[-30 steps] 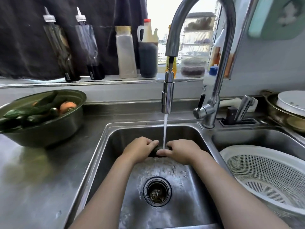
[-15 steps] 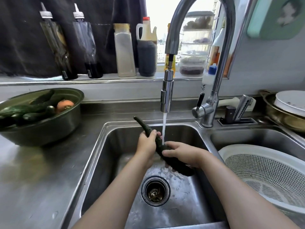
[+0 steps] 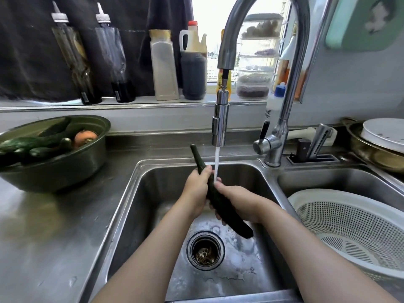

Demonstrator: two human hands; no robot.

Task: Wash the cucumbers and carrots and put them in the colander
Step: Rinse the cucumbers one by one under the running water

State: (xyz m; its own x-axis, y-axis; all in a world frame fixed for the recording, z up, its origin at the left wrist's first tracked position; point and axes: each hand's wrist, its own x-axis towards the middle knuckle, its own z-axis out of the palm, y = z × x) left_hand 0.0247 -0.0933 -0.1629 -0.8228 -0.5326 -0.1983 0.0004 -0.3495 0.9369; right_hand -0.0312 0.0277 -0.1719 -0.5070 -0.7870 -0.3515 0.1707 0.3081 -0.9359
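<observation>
A long dark green cucumber (image 3: 227,215) slants over the left sink basin (image 3: 153,193), thin end up and far, thick end near the drain. My left hand (image 3: 196,191) grips its upper part and my right hand (image 3: 238,204) grips its middle. Water from the faucet head (image 3: 219,123) falls onto the cucumber between my hands. A white colander (image 3: 349,226) sits in the right basin with nothing visible inside. On the left counter a metal bowl (image 3: 54,173) holds several cucumbers (image 3: 26,145) and an orange carrot (image 3: 84,136).
Bottles and jars (image 3: 164,64) line the sill behind the sink. The faucet handle (image 3: 263,136) and a knife holder (image 3: 310,147) stand behind the basins. A pan with a white lid (image 3: 384,138) sits at far right. The drain (image 3: 205,252) lies below my hands.
The cucumber, first hidden level between my hands under the stream, has been tilted steeply, thin end up. My hands have slid along it and my right hand now holds lower.
</observation>
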